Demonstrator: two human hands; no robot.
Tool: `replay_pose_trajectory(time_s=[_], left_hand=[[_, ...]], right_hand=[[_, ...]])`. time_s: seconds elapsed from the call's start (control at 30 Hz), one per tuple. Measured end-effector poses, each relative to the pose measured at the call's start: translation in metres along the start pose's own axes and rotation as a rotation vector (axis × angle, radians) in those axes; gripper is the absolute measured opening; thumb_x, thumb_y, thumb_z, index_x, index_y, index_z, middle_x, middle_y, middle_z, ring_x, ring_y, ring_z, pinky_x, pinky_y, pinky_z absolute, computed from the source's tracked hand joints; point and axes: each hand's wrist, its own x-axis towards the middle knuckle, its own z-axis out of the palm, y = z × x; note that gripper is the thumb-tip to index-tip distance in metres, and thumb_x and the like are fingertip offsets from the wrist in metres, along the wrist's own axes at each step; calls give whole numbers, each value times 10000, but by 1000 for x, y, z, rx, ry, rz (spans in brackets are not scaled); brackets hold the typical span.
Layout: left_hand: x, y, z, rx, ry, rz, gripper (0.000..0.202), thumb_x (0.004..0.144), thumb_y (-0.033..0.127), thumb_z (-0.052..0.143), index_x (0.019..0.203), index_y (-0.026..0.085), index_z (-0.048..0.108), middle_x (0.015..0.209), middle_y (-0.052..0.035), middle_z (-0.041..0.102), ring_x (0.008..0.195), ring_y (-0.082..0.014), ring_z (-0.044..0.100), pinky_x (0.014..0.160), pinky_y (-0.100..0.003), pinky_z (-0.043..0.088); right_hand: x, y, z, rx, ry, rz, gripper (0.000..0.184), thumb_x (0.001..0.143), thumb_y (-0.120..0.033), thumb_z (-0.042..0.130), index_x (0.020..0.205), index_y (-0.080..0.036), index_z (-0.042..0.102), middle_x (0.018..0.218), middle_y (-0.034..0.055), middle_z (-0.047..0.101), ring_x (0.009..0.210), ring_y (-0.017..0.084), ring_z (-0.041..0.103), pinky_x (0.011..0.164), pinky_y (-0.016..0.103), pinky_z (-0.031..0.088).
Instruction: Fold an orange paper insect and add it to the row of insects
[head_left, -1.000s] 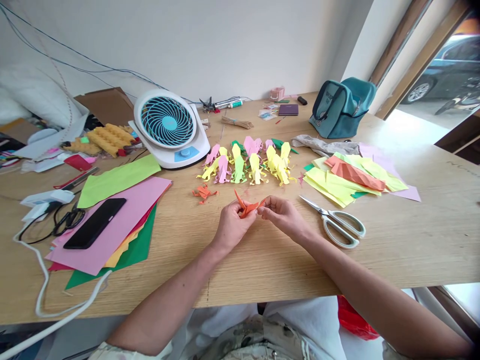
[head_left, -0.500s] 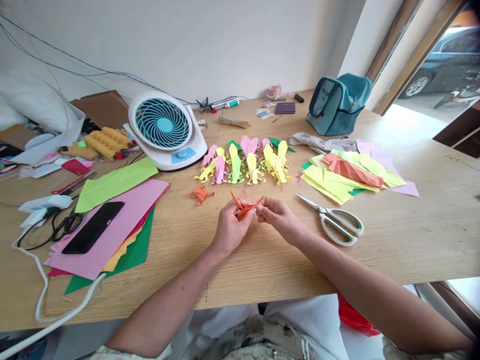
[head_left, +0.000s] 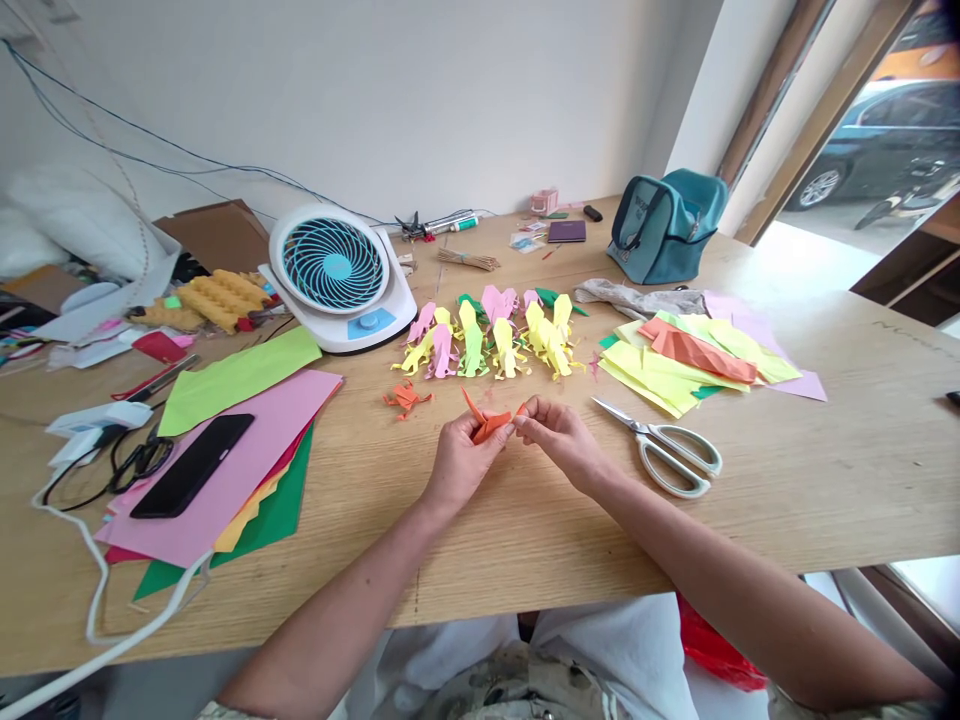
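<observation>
One orange folded paper (head_left: 491, 427) is held above the tabletop (head_left: 810, 490), inward from the middle of its near edge. The left hand (head_left: 459, 462) grips its body; the right hand (head_left: 559, 437) pinches its right tip. A small orange paper figure (head_left: 407, 400) lies just beyond, toward the left edge. Scissors (head_left: 673, 482) lie toward the right edge, and colourful paper figures (head_left: 472, 348) sit in rows toward the far edge.

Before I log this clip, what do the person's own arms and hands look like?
The left hand and right hand wear no visible gloves, rings or watch. Both forearms are bare; a small spot marks the left one. Pale sleeve edges show at the bottom.
</observation>
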Motion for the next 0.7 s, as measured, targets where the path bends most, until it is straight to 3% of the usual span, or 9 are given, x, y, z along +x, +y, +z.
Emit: replay_pose_trajectory(time_s=[0.1, 0.17, 0.3, 0.4, 0.53, 0.7], left_hand=[[1, -1, 1, -24, 14, -50, 370, 733, 476, 751, 839, 123, 725, 727, -5, 639, 659, -122, 564, 637, -251, 521], [2, 2, 1, -73, 23, -93, 368, 707, 460, 767, 849, 122, 733, 735, -8, 648, 658, -122, 561, 624, -257, 537], [2, 11, 1, -192, 49, -194, 342, 615, 404, 824, 782, 127, 713, 697, 10, 622, 641, -108, 536, 614, -265, 559], [1, 16, 1, -239, 20, -239, 335, 587, 394, 836, 758, 136, 708, 696, 11, 624, 648, -104, 538, 620, -259, 558], [0, 18, 2, -246, -34, -231, 316, 609, 407, 821, 754, 145, 720, 720, 2, 644, 675, -110, 554, 625, -246, 550], [-2, 19, 2, -250, -59, -197, 345, 628, 430, 820, 801, 144, 735, 752, -5, 646, 705, -119, 554, 614, -248, 560]], right_hand=[[0, 1, -1, -22, -11, -13, 423, 794, -600, 667, 809, -186, 583, 719, -8, 587, 633, 116, 516, 612, 264, 435], [-1, 0, -4, -87, 39, -99, 339, 858, -529, 624, 866, -193, 577, 753, -3, 578, 631, 118, 507, 596, 265, 431], [-6, -6, -12, -465, 199, -541, 70, 946, -277, 546, 961, -224, 590, 892, 39, 574, 761, 153, 535, 701, 312, 458], [-7, -9, -18, -752, 86, -788, 185, 954, -164, 500, 1013, -249, 653, 932, 67, 567, 835, 180, 544, 732, 334, 456], [-4, -7, -21, -904, 50, -852, 213, 950, -152, 510, 1019, -253, 683, 918, 72, 561, 814, 179, 538, 705, 328, 455], [-1, -6, -24, -887, 64, -881, 184, 944, -162, 534, 994, -234, 696, 915, 76, 561, 817, 184, 546, 713, 336, 467]])
